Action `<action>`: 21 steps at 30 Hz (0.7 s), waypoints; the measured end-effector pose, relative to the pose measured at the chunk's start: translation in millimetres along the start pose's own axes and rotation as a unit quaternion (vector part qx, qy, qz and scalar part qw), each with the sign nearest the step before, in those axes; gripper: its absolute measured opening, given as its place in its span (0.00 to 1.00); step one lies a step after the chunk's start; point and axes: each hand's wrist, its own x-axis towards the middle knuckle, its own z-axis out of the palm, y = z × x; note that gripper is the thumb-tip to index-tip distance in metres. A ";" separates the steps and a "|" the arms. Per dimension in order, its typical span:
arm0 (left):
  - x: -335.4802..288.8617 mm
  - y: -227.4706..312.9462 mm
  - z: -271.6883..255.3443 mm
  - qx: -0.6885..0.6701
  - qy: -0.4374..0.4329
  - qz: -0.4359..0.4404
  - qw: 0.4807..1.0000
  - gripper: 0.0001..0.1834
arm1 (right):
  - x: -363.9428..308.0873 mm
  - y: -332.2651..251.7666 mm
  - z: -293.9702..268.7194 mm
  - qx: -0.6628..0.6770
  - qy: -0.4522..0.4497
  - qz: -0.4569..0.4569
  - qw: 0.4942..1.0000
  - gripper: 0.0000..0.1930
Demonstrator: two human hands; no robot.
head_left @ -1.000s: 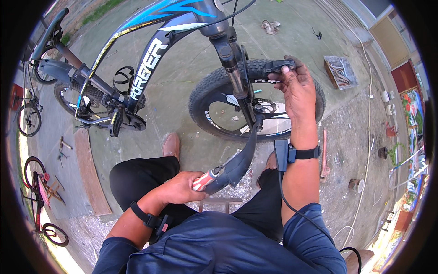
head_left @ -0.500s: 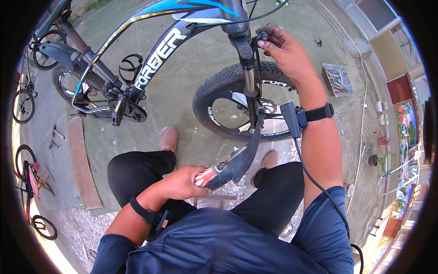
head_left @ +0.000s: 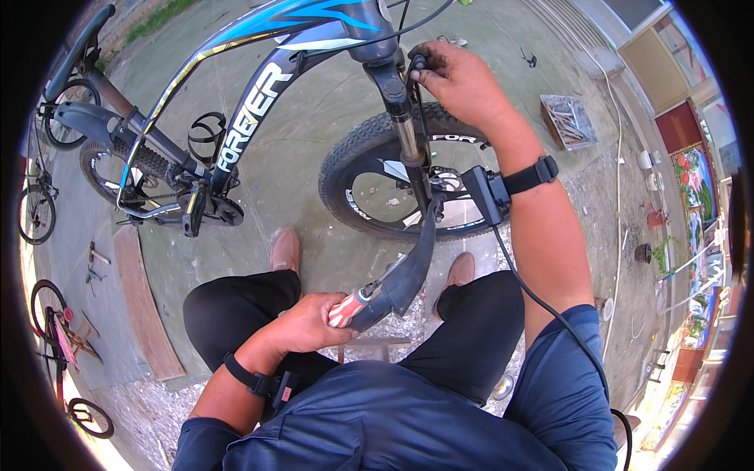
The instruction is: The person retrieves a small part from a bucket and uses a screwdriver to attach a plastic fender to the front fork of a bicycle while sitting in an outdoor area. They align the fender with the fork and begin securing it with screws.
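My left hand (head_left: 302, 320) is closed round the lower end of a curved black mudguard (head_left: 404, 282), together with a red-and-white piece (head_left: 345, 310) whose kind I cannot make out. The mudguard rises from my lap toward the lower fork leg. Beside the top of the bicycle's front fork (head_left: 406, 129), my right hand (head_left: 459, 78) pinches a small black part (head_left: 419, 64) between thumb and fingers. Behind the fork stands the front wheel (head_left: 345, 173) with its knobbly tyre. The dark frame (head_left: 259, 102) with blue and white markings leans across the upper left.
A tray of tools (head_left: 569, 123) lies on the ground beyond my right forearm. A hammer (head_left: 97, 253) and a plank (head_left: 145, 314) lie at the left, near a red bicycle (head_left: 55, 337). A cable (head_left: 550, 310) runs from my right wrist device.
The view has shifted, so the bicycle and my right hand appear farther left. Both hands keep their holds, and the mudguard looks slightly more upright.
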 end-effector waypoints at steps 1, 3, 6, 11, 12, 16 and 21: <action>0.2 -0.7 0.2 0.000 0.000 -0.003 1.000 0.17 | 0.4 1.6 0.0 0.005 0.001 -0.001 1.000 0.14; 1.0 -1.7 0.6 -0.004 -0.001 -0.006 1.000 0.17 | 1.1 4.8 -0.2 0.016 0.004 -0.002 1.000 0.14; 1.2 -1.8 0.6 -0.009 -0.003 -0.006 1.000 0.18 | -0.3 1.1 0.5 0.004 0.009 0.011 1.000 0.14; 1.1 2.9 -0.3 0.005 -0.006 -0.011 1.000 0.18 | -1.0 3.6 0.9 0.051 0.027 0.022 0.998 0.15; 0.9 3.9 -0.7 0.007 -0.006 -0.012 1.000 0.18 | -0.4 2.9 1.3 0.062 0.033 0.026 0.997 0.15; 0.8 4.2 -0.3 0.007 -0.007 -0.009 1.000 0.18 | 6.6 -4.3 -2.8 -0.021 0.070 0.004 0.997 0.21; -0.4 4.7 -0.2 -0.006 -0.008 -0.012 1.000 0.18 | 11.6 -14.4 -4.5 -0.058 0.069 0.038 0.995 0.23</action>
